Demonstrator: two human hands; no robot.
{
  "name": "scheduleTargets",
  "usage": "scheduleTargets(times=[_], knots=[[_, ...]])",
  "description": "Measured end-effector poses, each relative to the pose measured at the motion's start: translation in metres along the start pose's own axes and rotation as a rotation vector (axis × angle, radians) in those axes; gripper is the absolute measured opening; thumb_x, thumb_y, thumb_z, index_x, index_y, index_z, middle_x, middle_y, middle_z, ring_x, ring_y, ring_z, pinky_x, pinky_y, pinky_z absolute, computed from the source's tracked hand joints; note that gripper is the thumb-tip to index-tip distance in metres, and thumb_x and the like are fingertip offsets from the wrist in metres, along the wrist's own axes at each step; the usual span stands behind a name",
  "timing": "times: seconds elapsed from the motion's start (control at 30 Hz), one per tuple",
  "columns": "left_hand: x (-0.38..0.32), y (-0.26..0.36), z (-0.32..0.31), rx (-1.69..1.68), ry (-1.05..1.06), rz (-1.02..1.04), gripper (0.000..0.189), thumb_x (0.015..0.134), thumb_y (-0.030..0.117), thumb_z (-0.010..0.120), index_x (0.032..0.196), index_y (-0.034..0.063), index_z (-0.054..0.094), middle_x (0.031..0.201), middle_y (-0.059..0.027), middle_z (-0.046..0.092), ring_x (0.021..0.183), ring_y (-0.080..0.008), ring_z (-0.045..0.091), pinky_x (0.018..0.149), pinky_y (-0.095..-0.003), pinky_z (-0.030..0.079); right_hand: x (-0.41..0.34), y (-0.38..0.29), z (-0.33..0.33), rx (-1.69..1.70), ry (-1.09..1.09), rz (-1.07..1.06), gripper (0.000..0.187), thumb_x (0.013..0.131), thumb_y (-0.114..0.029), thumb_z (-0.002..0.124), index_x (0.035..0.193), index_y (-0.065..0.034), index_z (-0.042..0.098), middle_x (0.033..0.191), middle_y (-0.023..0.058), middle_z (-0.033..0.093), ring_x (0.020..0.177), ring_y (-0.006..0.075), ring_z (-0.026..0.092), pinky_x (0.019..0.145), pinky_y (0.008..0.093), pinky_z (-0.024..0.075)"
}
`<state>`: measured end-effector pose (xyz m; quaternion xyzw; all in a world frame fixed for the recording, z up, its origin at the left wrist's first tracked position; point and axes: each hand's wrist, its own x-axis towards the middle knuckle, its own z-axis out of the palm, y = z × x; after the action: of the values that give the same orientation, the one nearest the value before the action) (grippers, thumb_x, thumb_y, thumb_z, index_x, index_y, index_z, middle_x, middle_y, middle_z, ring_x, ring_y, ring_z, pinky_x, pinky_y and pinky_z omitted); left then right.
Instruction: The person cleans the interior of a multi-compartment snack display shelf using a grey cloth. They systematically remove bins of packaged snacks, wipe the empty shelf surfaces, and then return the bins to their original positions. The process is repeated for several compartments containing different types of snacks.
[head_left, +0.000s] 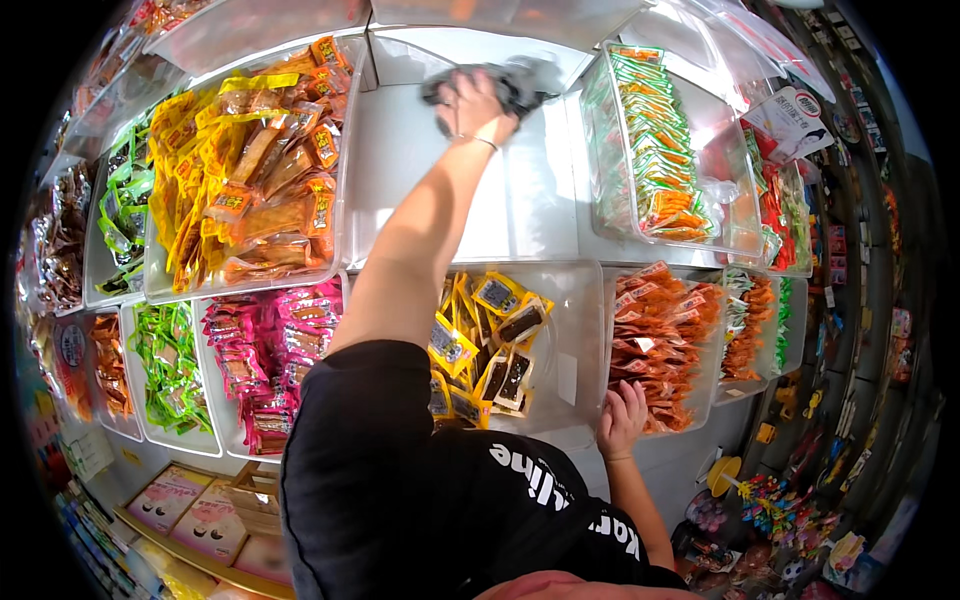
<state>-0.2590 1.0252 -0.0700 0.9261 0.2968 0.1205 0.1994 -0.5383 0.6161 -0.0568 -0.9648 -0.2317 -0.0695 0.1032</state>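
My left hand (474, 109) reaches far forward and presses on a dark grey cloth (525, 84), its fingers spread over it. Both are blurred. Under them is a bare white shelf surface (390, 180) between two plastic bins. My right hand (624, 421) is at the near left corner of a clear bin of orange snack packets (656, 345), fingers slightly bent at its rim, with nothing seen in them. Between my arms stands a clear plastic bin (574, 315) with yellow packets of dark snacks (487, 345) on its left side.
Left of the white surface is a large bin of yellow and orange snack packs (255, 172). To its right stands a bin of green-edged packets (664, 142). Pink packets (270, 360) and green packets (169, 360) fill nearer bins. Clear lids (510, 22) are raised along the back.
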Motion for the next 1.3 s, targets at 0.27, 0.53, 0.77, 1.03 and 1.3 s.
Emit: scheduleTargets(times=[0.27, 0.53, 0.77, 1.03, 1.3], knots=[[-0.035, 0.044, -0.048, 0.099, -0.437, 0.282, 0.060, 0.065, 0.051, 0.056, 0.115, 0.0191, 0.052, 0.125, -0.0111, 0.043, 0.115, -0.0406, 0.035, 0.094, -0.0625, 0.015, -0.001, -0.002, -0.002, 0.005, -0.014, 0.036, 0.024, 0.072, -0.013, 0.048, 0.093, -0.0086, 0.057, 0.112, 0.0106, 0.051, 0.112, 0.0328, 0.041, 0.092, 0.0412, 0.0315], [-0.021, 0.072, -0.025, -0.120, -0.020, 0.612, 0.030, 0.076, 0.039, 0.053, 0.097, 0.0194, 0.063, 0.100, -0.0033, 0.061, 0.102, -0.0269, 0.050, 0.086, -0.0458, 0.036, 0.002, -0.005, -0.004, 0.022, 0.022, 0.022, 0.022, 0.072, -0.012, 0.048, 0.091, -0.0089, 0.058, 0.109, 0.0100, 0.052, 0.111, 0.0318, 0.043, 0.090, 0.0404, 0.0333], [-0.076, 0.046, -0.010, -0.302, -0.317, 0.624, 0.018, 0.073, 0.031, 0.058, 0.076, 0.0130, 0.061, 0.073, -0.0105, 0.062, 0.073, -0.0289, 0.060, 0.067, -0.0396, 0.045, -0.003, -0.005, -0.001, -0.004, 0.064, 0.030, 0.018, 0.072, -0.011, 0.050, 0.088, -0.0099, 0.058, 0.107, 0.0086, 0.053, 0.110, 0.0308, 0.044, 0.087, 0.0394, 0.0346], [-0.149, -0.001, -0.096, -0.544, -0.228, 0.669, 0.030, 0.076, 0.033, 0.060, 0.073, 0.0049, 0.052, 0.076, -0.0134, 0.060, 0.073, -0.0292, 0.057, 0.066, -0.0358, 0.044, -0.002, -0.002, -0.002, 0.043, 0.119, -0.007, 0.017, 0.074, -0.010, 0.049, 0.087, -0.0090, 0.059, 0.106, 0.0083, 0.053, 0.110, 0.0310, 0.044, 0.090, 0.0402, 0.0337], [-0.207, -0.153, -0.217, -0.922, 0.547, 0.106, 0.014, 0.082, 0.014, 0.059, 0.082, 0.0031, 0.050, 0.066, 0.0028, 0.048, 0.058, -0.0050, 0.041, 0.053, -0.0196, 0.038, -0.005, 0.007, 0.008, 0.067, 0.180, -0.092, 0.016, 0.073, -0.011, 0.051, 0.086, -0.0081, 0.059, 0.105, 0.0084, 0.054, 0.109, 0.0310, 0.044, 0.088, 0.0407, 0.0352]])
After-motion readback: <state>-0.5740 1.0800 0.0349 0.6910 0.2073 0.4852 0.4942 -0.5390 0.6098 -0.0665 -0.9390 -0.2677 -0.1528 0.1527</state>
